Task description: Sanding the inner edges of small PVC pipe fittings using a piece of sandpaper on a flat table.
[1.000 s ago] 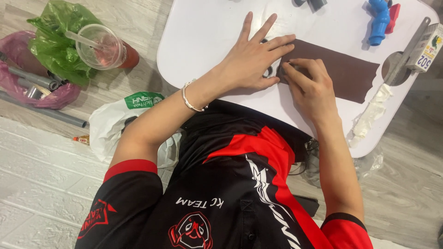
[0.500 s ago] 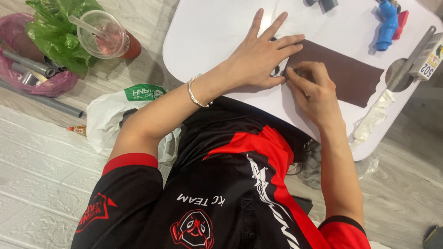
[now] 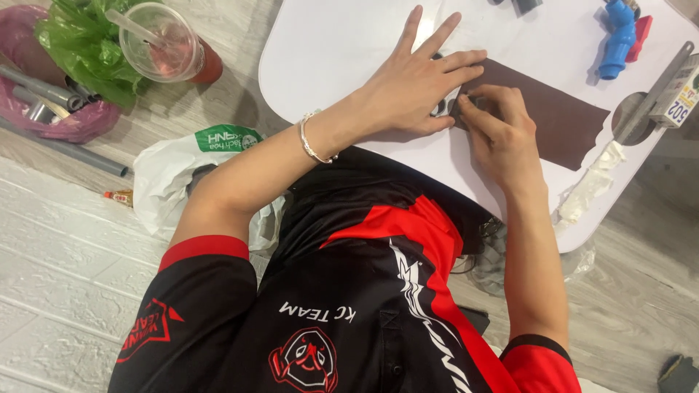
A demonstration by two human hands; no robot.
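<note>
White plastic bag (image 3: 175, 182) w/ green label patch on the floor, nearest. On the white table (image 3: 328, 51): left hand (image 3: 415, 87) flat, fingers spread wide, pressing the brown sheet (image 3: 553, 116); right hand (image 3: 502, 135) curled, fingertips pinched at the sheet's left edge, small dark thing there, can't tell what. Farther: clear cup (image 3: 162, 40) w/ straw, pinkish drink, on green bag (image 3: 80, 44); blue valve (image 3: 615, 40) at table's far edge.

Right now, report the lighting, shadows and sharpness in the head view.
Head view: even, soft light; the white table is bright, almost washed out near the top. The left hand casts a faint shadow on the brown sheet; the right hand is sharp. The plastic cup shows small glints. Straight edges bow slightly towards the corners.
</note>
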